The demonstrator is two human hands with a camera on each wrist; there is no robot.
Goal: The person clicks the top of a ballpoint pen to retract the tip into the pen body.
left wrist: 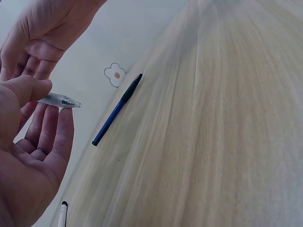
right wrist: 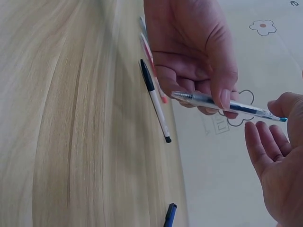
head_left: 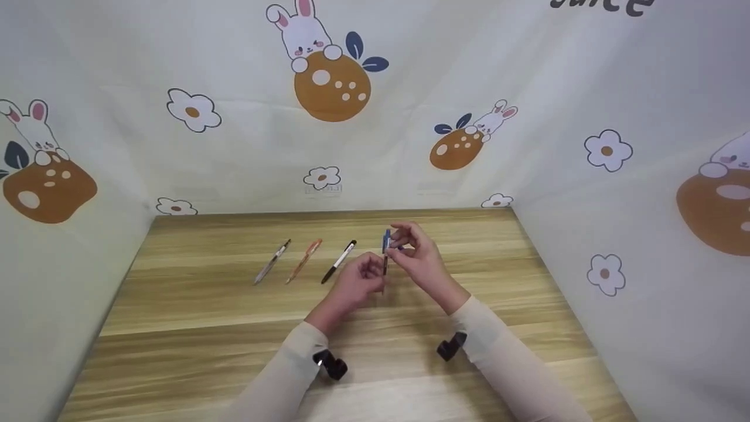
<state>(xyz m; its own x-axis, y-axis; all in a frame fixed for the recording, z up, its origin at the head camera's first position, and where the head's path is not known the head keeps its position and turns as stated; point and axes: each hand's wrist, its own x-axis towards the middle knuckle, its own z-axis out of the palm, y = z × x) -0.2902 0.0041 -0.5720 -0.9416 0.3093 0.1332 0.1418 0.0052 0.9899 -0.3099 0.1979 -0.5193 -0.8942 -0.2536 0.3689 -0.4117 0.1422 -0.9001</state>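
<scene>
My left hand (head_left: 358, 280) pinches a clear-barrelled pen (right wrist: 251, 109) between thumb and fingers; a dark refill shows inside and one end is teal. In the left wrist view its clear tip pokes out past the left thumb. My right hand (head_left: 420, 257) is around the teal end, its thumb and fairly straight fingers apart on either side; whether they touch the pen is unclear. Behind the hands a blue pen (left wrist: 113, 116) with a dark end lies on the table. Left of them lie a white-and-black pen (head_left: 340, 261), an orange pen (head_left: 304, 259) and a grey pen (head_left: 272, 261).
The wood-grain table (head_left: 205, 363) ends at a pale curtain (head_left: 246, 152) printed with rabbits, oranges and flowers, which also hangs along both sides. Each sleeved forearm carries a black wrist camera, one on the left (head_left: 331, 364) and one on the right (head_left: 451, 347).
</scene>
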